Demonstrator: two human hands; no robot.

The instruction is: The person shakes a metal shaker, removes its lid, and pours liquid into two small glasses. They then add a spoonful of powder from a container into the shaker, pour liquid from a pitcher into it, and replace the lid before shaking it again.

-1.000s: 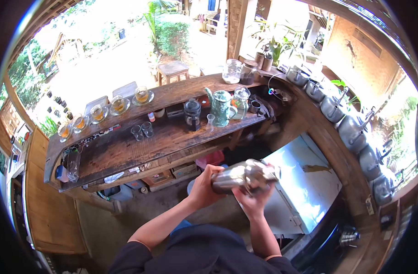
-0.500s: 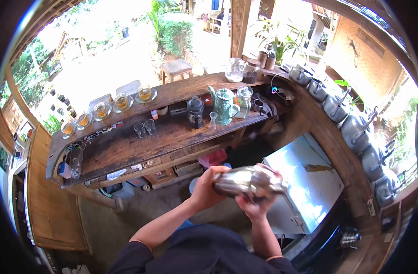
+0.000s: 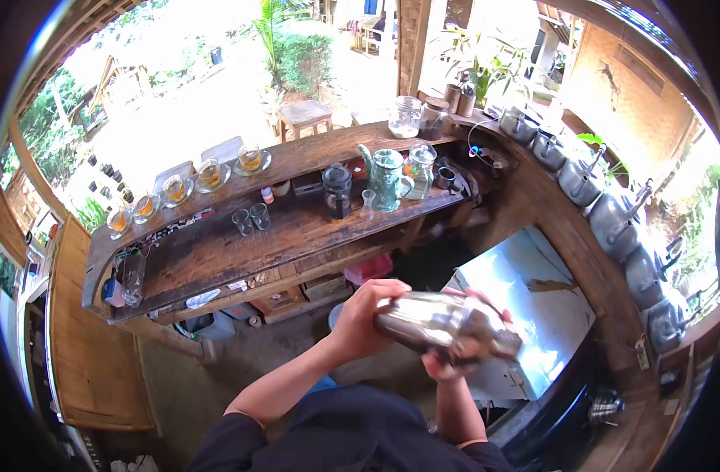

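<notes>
A shiny steel cocktail shaker (image 3: 446, 326) lies nearly on its side in front of my chest, its cap end pointing right and slightly down. My left hand (image 3: 360, 318) is wrapped over the shaker's base end. My right hand (image 3: 453, 363) cups the shaker from below near its cap, mostly hidden behind the metal. Both arms wear dark sleeves pushed up to the elbow.
A wooden bar counter (image 3: 218, 252) ahead carries two small glasses (image 3: 250, 218), a French press (image 3: 337, 191), a green teapot (image 3: 386, 179) and a glass pitcher (image 3: 419, 170). Several tea cups (image 3: 210, 173) line the upper ledge. Metal kettles (image 3: 612, 224) run along the right. A white chest (image 3: 525, 315) sits below right.
The shaker has swung to the right and tilted its cap end downward, with both hands still on it. The view has shifted slightly.
</notes>
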